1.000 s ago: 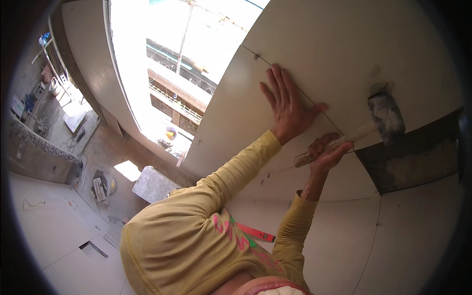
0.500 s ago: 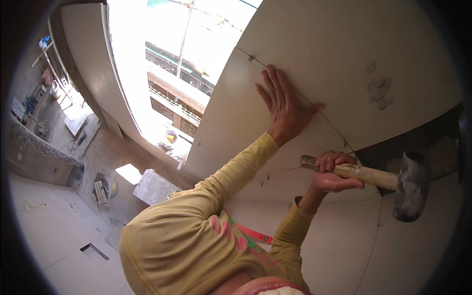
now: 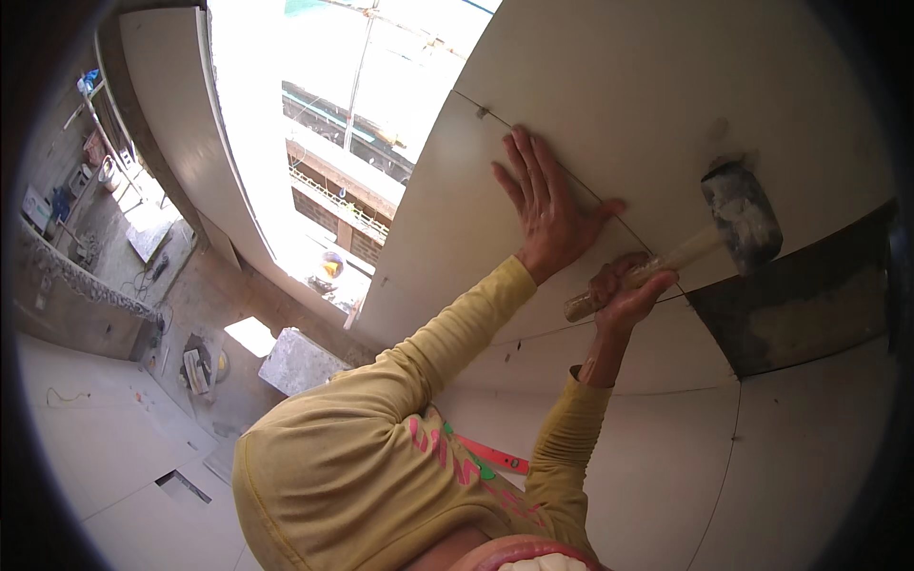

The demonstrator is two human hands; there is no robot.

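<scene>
My left hand (image 3: pixel 552 224) lies flat with spread fingers across the seam between two large beige tiles, the upper tile (image 3: pixel 619 86) and the tile below it (image 3: pixel 428 228). My right hand (image 3: pixel 628 293) is closed around the wooden handle of a mallet (image 3: pixel 743 214). The dark, dust-smeared mallet head is at the upper tile, over the place of some pale round smudges; whether it touches cannot be made out. A small clip (image 3: pixel 483 111) sits in the seam beyond my left fingertips.
A dark untiled opening (image 3: pixel 800 319) borders the tiles at the right. Beside my chest shows a red spirit level (image 3: pixel 495 457). A bright window opening (image 3: pixel 333 143) is at the upper left. A dusty slab (image 3: pixel 300 362) and tools (image 3: pixel 195 371) lie on the floor at left.
My right hand has swung the mallet up and leftward, from over the dark opening to the upper tile. My left hand stays pressed at the seam, nearly unmoved.
</scene>
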